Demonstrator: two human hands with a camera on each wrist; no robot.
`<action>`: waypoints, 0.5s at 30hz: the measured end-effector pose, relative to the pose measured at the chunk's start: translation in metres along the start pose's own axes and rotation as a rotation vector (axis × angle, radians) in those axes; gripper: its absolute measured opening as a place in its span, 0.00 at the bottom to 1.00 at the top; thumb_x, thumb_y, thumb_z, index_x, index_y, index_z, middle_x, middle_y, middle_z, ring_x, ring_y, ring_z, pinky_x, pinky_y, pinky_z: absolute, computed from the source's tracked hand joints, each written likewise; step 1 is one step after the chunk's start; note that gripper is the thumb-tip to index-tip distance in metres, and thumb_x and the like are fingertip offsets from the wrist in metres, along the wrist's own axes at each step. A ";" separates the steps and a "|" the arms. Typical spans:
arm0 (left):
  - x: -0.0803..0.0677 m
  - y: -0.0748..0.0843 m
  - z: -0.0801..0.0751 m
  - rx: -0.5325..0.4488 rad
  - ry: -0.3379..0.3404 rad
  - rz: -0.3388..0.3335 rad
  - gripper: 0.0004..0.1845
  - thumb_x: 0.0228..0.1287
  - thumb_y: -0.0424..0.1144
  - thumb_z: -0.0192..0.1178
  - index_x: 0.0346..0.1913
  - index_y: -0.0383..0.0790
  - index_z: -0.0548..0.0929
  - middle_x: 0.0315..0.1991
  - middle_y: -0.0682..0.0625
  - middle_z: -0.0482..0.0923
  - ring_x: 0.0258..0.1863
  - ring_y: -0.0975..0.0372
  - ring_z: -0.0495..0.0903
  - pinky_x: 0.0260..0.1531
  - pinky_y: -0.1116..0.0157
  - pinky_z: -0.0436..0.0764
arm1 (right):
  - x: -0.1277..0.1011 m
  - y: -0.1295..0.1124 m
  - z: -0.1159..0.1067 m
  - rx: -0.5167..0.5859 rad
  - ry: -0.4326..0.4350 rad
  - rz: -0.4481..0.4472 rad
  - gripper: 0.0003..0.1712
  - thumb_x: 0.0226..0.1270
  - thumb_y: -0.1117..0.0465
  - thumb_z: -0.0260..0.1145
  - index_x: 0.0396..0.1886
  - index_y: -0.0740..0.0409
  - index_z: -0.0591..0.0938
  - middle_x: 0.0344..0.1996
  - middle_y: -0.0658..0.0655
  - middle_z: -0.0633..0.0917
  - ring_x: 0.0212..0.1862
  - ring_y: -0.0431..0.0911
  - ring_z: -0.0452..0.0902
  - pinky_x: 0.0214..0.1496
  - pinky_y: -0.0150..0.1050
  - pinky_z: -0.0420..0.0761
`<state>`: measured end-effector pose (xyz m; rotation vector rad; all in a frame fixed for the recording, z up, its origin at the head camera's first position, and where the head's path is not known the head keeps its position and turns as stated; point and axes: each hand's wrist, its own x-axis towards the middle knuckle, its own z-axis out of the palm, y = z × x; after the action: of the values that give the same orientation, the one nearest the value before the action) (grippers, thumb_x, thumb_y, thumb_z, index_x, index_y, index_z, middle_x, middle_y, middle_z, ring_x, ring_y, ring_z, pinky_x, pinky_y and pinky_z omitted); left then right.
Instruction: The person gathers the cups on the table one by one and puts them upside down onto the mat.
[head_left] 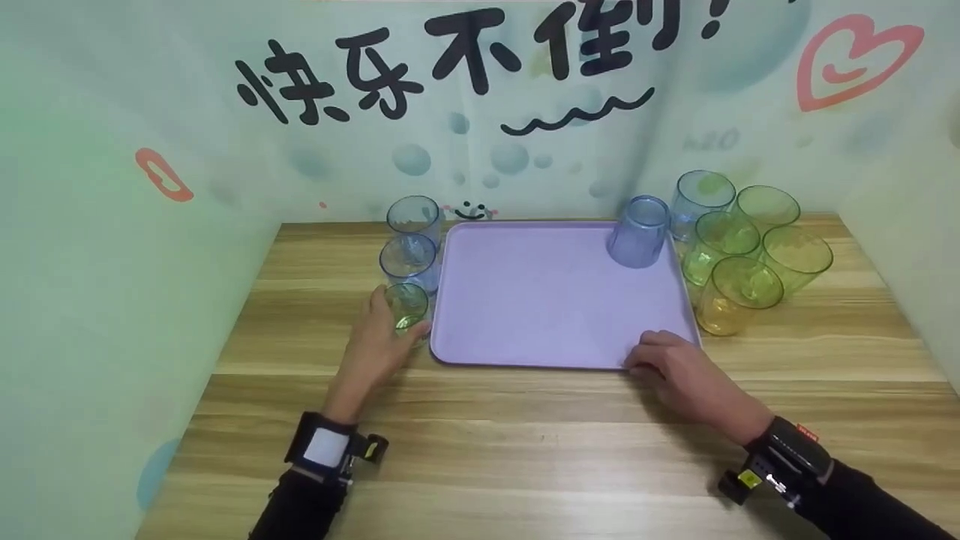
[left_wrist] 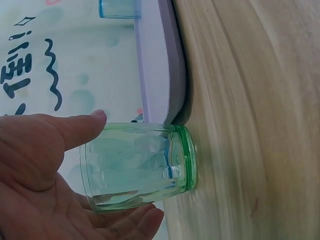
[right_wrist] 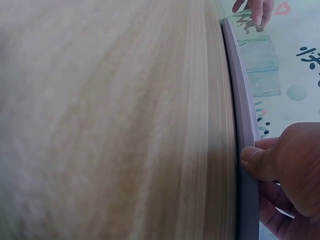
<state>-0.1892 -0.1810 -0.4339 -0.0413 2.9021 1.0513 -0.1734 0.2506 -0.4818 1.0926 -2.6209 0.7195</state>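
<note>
My left hand (head_left: 373, 341) holds a clear green glass (left_wrist: 132, 167) left of the tray, thumb on one side and fingers curled round the other. The glass stands upright on the table, its base beside the tray's corner. Two blue glasses (head_left: 409, 259) stand in line behind it. My right hand (head_left: 679, 375) grips the front edge of the lilac tray (head_left: 540, 300) near its right corner, with the thumb (right_wrist: 255, 159) on the outer side of the rim. A blue glass (head_left: 637, 236) stands upside down in the tray's back right corner.
Right of the tray several upright glasses stand close together: a blue one (head_left: 703, 199) at the back, green ones (head_left: 720, 244), and a yellow-orange one (head_left: 739, 296) in front. A printed cloth (head_left: 465, 165) hangs behind the wooden table (head_left: 525, 450).
</note>
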 end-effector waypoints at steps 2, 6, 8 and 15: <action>0.000 0.000 0.000 -0.003 0.003 -0.003 0.49 0.72 0.49 0.62 0.77 0.23 0.45 0.73 0.25 0.51 0.73 0.37 0.53 0.71 0.45 0.54 | 0.000 0.000 0.000 -0.001 -0.003 0.008 0.15 0.52 0.78 0.75 0.35 0.57 0.87 0.33 0.47 0.81 0.39 0.43 0.78 0.45 0.42 0.82; -0.002 0.000 -0.002 -0.006 0.010 -0.012 0.49 0.72 0.49 0.63 0.77 0.23 0.45 0.74 0.25 0.49 0.73 0.37 0.52 0.71 0.45 0.53 | 0.000 0.000 0.001 -0.001 -0.004 0.015 0.15 0.52 0.78 0.75 0.35 0.56 0.87 0.33 0.47 0.81 0.39 0.43 0.78 0.45 0.42 0.82; -0.002 0.001 -0.004 -0.007 0.014 -0.011 0.48 0.72 0.49 0.63 0.76 0.23 0.46 0.74 0.25 0.50 0.73 0.37 0.52 0.71 0.45 0.54 | 0.000 0.000 0.001 -0.001 -0.002 0.015 0.15 0.52 0.77 0.75 0.35 0.56 0.87 0.32 0.47 0.81 0.39 0.43 0.78 0.45 0.42 0.82; -0.006 0.007 -0.012 -0.030 0.028 0.009 0.48 0.71 0.49 0.64 0.76 0.24 0.48 0.71 0.26 0.55 0.71 0.39 0.57 0.69 0.45 0.59 | 0.001 0.000 -0.001 0.009 0.003 0.010 0.15 0.52 0.78 0.75 0.35 0.57 0.87 0.32 0.47 0.81 0.39 0.43 0.78 0.44 0.42 0.82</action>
<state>-0.1841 -0.1834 -0.4197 -0.0441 2.9143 1.1046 -0.1735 0.2506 -0.4805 1.0804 -2.6246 0.7357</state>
